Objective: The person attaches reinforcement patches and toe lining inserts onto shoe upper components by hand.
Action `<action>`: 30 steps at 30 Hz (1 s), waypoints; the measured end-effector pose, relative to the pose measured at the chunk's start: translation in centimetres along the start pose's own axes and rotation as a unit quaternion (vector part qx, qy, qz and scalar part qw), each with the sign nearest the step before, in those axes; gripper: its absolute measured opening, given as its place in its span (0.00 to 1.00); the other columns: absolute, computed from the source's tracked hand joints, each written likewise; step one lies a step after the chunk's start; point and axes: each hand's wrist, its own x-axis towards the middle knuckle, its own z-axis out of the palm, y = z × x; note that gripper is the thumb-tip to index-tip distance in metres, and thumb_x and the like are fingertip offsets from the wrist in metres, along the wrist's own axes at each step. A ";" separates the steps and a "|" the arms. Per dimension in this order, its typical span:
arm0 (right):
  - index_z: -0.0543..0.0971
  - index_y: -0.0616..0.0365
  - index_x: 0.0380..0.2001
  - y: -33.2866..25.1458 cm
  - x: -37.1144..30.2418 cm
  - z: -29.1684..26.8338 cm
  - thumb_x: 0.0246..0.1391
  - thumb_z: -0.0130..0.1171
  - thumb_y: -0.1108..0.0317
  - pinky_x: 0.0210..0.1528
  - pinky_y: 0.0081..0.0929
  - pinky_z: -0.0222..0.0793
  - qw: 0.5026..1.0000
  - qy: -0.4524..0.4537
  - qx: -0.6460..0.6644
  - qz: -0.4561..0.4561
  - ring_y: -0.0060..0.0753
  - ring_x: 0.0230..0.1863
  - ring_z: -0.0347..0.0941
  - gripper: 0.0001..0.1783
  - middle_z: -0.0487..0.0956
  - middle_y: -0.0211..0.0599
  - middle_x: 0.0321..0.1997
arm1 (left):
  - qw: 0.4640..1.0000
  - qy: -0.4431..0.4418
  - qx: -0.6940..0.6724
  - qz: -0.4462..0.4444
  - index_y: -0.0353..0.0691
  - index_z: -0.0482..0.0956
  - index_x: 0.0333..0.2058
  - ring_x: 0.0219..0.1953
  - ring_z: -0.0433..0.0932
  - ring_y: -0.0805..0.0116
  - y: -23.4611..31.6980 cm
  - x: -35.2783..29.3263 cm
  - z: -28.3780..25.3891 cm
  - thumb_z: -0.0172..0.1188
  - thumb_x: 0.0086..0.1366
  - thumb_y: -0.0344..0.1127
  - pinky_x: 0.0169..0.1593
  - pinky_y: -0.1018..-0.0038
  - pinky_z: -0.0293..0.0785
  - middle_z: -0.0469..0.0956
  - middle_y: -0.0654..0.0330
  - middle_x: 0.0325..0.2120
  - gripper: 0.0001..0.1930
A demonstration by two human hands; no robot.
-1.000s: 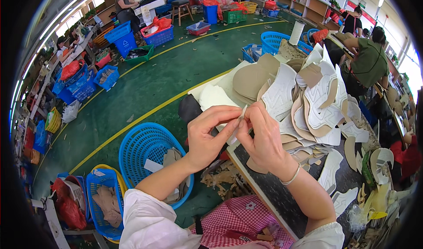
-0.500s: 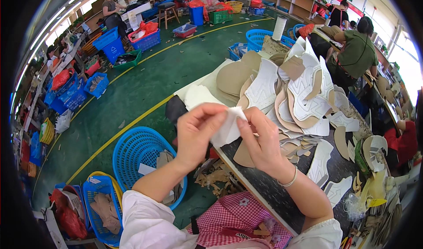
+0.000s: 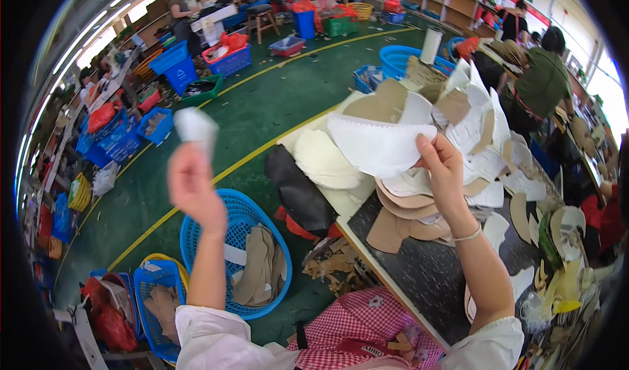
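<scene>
My right hand [image 3: 447, 173] pinches the right corner of a white half-moon piece [image 3: 377, 146] with a jagged upper edge, raised over the table. Out to the left, above the floor, my left hand [image 3: 194, 185] has its fingers closed on a small white sheet [image 3: 196, 131]; both are smeared by motion. Below the half-moon piece lies a stack of cream curved pieces [image 3: 321, 159]. Folded black material [image 3: 298, 192] hangs at the table's left edge. White and beige shoe-upper pieces [image 3: 481, 124] are heaped beyond my right hand.
The dark tabletop [image 3: 432, 275] has a pale edge. A blue basket [image 3: 282, 291] with beige pieces stands on the floor left of it, beside a smaller blue crate [image 3: 147, 275]. A white roll [image 3: 430, 44] stands behind the heap. A person in green [image 3: 544, 75] works at far right.
My hands, together on white material before, are now apart. The left has swung left and up with the small white sheet; the right has moved right and up with the half-moon piece.
</scene>
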 end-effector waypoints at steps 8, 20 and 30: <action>0.77 0.61 0.30 -7.0 -8.2 -6.4 0.49 0.62 0.72 0.32 0.23 0.70 0.892 0.056 -0.391 -0.219 0.32 0.30 0.75 0.05 0.78 0.38 0.30 | 0.813 -0.529 -0.226 -0.088 0.35 0.70 0.56 0.59 0.70 0.60 6.9 -7.8 7.9 0.60 0.58 0.32 0.63 0.64 0.59 0.70 0.52 0.56 0.26; 0.75 0.62 0.49 -10.5 -25.8 -14.7 0.53 0.62 0.75 0.26 0.11 0.69 0.948 0.142 -0.234 0.166 0.14 0.31 0.74 0.18 0.78 0.33 0.37 | 0.494 -0.736 -0.346 -0.308 0.40 0.75 0.50 0.37 0.78 0.77 21.1 -19.8 15.1 0.58 0.64 0.31 0.42 0.77 0.74 0.80 0.59 0.37 0.16; 0.78 0.62 0.37 -6.9 -28.1 -17.3 0.54 0.58 0.75 0.23 0.15 0.68 0.932 0.118 -0.209 0.270 0.20 0.23 0.77 0.07 0.78 0.35 0.29 | 0.470 -0.843 -0.177 -0.191 0.42 0.69 0.54 0.18 0.72 0.82 20.4 -22.9 16.5 0.62 0.58 0.28 0.21 0.83 0.68 0.78 0.63 0.26 0.25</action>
